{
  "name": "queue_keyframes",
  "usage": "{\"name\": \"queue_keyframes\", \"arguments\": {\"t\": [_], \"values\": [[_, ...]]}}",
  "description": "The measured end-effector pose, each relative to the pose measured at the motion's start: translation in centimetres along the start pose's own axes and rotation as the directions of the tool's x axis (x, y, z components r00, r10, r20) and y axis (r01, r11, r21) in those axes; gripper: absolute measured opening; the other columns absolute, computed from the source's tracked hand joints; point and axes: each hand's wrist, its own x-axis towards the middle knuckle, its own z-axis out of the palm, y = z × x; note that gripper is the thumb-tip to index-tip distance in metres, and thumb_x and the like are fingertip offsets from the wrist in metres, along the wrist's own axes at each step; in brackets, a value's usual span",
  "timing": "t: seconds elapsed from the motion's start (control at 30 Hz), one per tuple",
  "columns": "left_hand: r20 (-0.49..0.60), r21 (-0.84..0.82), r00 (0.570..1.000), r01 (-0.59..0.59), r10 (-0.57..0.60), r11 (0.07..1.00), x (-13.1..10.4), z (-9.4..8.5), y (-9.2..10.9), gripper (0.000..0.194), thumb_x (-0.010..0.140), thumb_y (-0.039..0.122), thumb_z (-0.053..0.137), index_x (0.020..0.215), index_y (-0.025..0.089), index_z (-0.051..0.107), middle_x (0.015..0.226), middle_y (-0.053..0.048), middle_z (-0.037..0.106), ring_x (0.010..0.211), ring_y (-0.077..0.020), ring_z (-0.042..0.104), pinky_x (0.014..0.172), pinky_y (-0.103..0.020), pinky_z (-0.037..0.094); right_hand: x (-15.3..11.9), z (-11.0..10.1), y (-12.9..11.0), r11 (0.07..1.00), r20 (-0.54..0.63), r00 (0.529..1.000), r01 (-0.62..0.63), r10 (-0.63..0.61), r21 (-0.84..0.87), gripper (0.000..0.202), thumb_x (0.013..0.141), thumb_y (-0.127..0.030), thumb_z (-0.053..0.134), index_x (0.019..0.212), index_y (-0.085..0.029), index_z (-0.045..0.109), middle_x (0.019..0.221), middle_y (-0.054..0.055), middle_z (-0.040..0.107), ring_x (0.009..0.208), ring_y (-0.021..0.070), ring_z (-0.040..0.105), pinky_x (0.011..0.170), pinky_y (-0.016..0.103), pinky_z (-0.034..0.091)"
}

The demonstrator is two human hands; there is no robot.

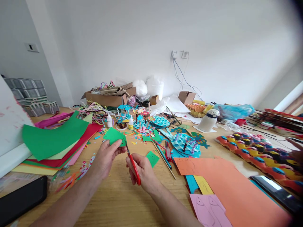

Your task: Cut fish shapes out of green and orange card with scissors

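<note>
Pinched between the thumb and fingers of my left hand (109,155) is a piece of green paper (114,135). My right hand (143,171) grips red-handled scissors (134,168), whose blades touch the right edge of that paper. Just right of the scissors a smaller green paper piece (152,159) lies on the table (111,201). A thin wooden stick (169,167) and a dark blue pencil (164,156) rest beside it. Green offcuts (153,137) and small colourful scraps lie beyond my hands.
Coloured sheets (56,135) are stacked at left, above a black phone (23,198). Orange paper (220,179) and pink paper with drawn outlines (210,209) lie at right. Glue bottles (130,123), a painted egg tray (260,154) and a white flask (208,120) stand farther back. Another person's hand (295,151) shows at right.
</note>
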Motion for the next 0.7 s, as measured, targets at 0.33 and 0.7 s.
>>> {"name": "queue_keyframes", "arguments": {"t": [0.33,0.7], "values": [[0.007,0.003,0.999,-0.034,0.034,0.999,0.01,0.39,-0.07,0.013,0.058,0.024,0.075,0.060,0.014,0.066,0.055,0.002,0.066,0.053,-0.0127,0.060,0.059,-0.027,0.053,0.01,0.02,0.23,0.990,0.073,0.997,-0.003,-0.008,0.140,0.045,0.078,-0.061,0.047,0.067,-0.018,0.047,0.039,-0.007,0.045,0.028,0.0067,0.041,0.029,0.016,0.026],[0.003,0.017,0.999,-0.035,0.035,0.999,0.01,0.54,-0.10,0.012,0.061,0.024,0.073,0.061,0.014,0.066,0.056,0.001,0.066,0.055,-0.0128,0.059,0.060,-0.026,0.052,-0.13,0.05,0.24,0.989,0.062,0.998,0.002,-0.011,0.151,0.043,0.079,-0.058,0.048,0.066,-0.018,0.046,0.039,-0.008,0.044,0.029,0.0063,0.040,0.030,0.016,0.027]]}}
